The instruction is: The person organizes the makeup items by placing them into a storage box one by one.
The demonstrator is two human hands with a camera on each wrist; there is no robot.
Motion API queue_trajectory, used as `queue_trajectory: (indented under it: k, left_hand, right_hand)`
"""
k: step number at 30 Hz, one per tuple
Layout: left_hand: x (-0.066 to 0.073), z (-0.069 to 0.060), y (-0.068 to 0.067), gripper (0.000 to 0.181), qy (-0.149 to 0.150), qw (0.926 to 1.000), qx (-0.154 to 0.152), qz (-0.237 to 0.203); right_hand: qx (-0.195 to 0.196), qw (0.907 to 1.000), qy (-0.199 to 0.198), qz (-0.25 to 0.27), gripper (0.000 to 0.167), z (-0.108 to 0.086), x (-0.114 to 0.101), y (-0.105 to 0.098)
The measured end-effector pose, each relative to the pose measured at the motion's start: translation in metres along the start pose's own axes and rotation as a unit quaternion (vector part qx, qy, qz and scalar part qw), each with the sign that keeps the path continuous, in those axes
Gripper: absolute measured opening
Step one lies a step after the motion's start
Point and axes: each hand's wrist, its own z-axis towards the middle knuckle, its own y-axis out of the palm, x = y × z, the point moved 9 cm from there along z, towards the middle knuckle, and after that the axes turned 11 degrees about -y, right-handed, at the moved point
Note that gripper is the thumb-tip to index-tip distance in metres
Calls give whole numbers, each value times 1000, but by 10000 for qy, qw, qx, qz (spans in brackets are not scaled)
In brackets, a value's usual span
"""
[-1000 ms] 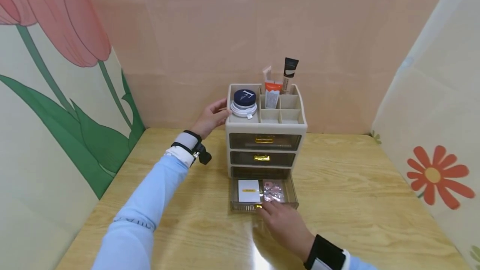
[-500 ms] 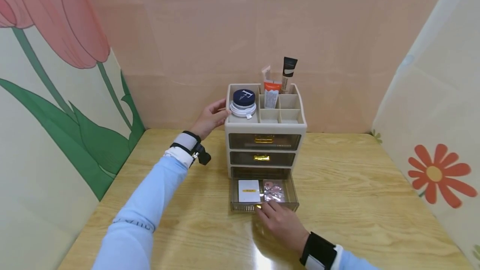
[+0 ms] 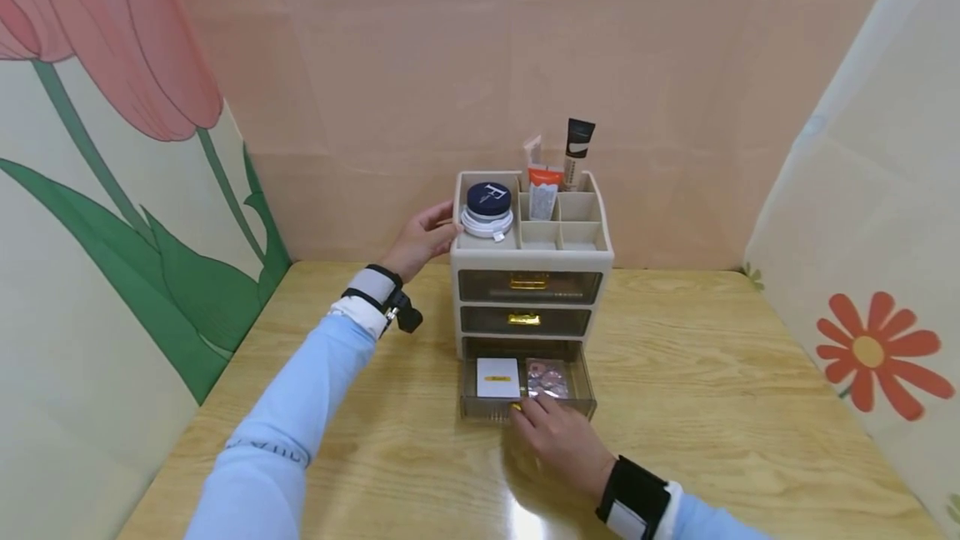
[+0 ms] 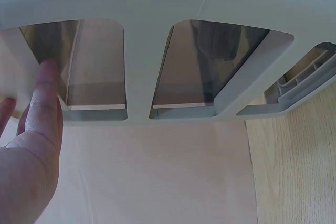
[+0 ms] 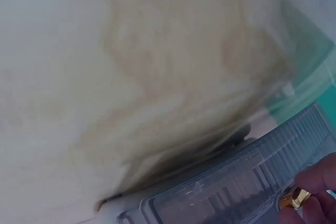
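A cream desktop organizer (image 3: 532, 259) with smoky drawers stands on the table. Its bottom drawer (image 3: 468, 411) is pulled out, with a white card-like box (image 3: 498, 378) and a shiny pink packet (image 3: 547, 378) inside. At that drawer's front, my right hand (image 3: 562, 440) pinches the small gold handle (image 5: 295, 198). My left hand (image 3: 420, 242) rests on the organizer's upper left side, its fingers lying against the wall; part of them is hidden behind it. In the left wrist view one finger (image 4: 46, 85) reaches along the side near a cut-out window.
On the organizer's top sit a dark-blue-lidded round compact (image 3: 489, 199), a white coiled cable (image 3: 486, 225), an orange-and-white tube (image 3: 543, 194) and a black-capped tube (image 3: 578, 148). Two upper drawers are closed. A wood-grain table (image 3: 712, 390) lies below, with printed backdrops around.
The bottom drawer has slid slightly inward, toward the organizer, with my right hand still at its handle. My left hand stays at the side.
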Motion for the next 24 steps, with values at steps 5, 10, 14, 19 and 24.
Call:
queue_trajectory:
  k: [5, 10, 14, 19, 24]
  left_hand:
    - [-1, 0, -1, 53, 29, 10000, -1, -8]
    - [-3, 0, -1, 53, 24, 10000, 22, 19]
    - [-4, 1, 0, 54, 25, 10000, 7, -34]
    - [-3, 3, -2, 54, 49, 10000, -1, -10]
    - [-1, 4, -3, 54, 97, 9999, -32, 42]
  right_hand:
    - [-40, 9999, 102, 53, 40, 4, 16, 7]
    - [-113, 9998, 175, -47, 37, 7, 31, 19]
    - [-204, 9995, 227, -41, 34, 9, 42, 29]
    - [-385, 9987, 334, -78, 25, 16, 54, 37]
    - [-408, 9980, 449, -187, 29, 20, 66, 44]
